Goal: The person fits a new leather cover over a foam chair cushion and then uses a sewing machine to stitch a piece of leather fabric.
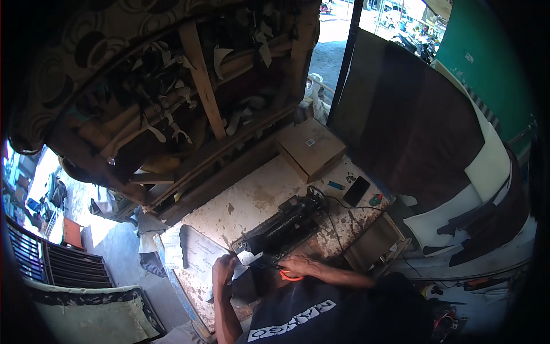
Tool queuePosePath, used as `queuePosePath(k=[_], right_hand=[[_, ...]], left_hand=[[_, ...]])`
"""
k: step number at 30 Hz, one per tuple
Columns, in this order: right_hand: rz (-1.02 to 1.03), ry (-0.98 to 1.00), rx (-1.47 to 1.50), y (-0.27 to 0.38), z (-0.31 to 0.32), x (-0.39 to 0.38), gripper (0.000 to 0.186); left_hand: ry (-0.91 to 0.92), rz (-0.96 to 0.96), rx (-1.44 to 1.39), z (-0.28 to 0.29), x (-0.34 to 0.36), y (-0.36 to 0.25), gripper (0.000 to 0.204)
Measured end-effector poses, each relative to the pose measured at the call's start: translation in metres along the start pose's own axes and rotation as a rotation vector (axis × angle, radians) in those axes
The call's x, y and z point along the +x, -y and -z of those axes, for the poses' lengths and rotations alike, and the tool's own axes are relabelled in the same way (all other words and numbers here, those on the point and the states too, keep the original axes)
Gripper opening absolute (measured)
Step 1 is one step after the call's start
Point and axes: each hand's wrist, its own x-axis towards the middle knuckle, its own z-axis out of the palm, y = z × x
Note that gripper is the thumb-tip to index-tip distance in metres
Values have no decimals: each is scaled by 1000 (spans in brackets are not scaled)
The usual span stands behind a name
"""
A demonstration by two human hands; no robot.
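Note:
A black sewing machine stands on the worn, paint-chipped table in front of me. My right hand is closed around orange-handled scissors close to the machine's near side; their blades are lost against dark material. Left of the machine's head, my left hand is closed on the edge of a piece of fabric, white in part and dark below. A dark piece of cloth hangs beside that hand. Past it lies a pale printed sheet with a dark edge.
A cardboard box sits at the table's far end, near a black phone and a small blue item. An overturned sofa frame looms behind the table. Dark and white material drapes at right. A cable runs from the machine.

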Motion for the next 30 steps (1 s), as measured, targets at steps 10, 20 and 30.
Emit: queuePosePath(k=[10,20,30], right_hand=[[-419,185,36,-86,-66,24,46],[212,-41,156,15,-24,91,37],[431,72,222,28,-108,71,75]], left_hand=[[-406,1025,30,-47,-124,134,76],[-436,904,6,-49,-90,112,64],[-565,817,124,-53,-82,123,53]])
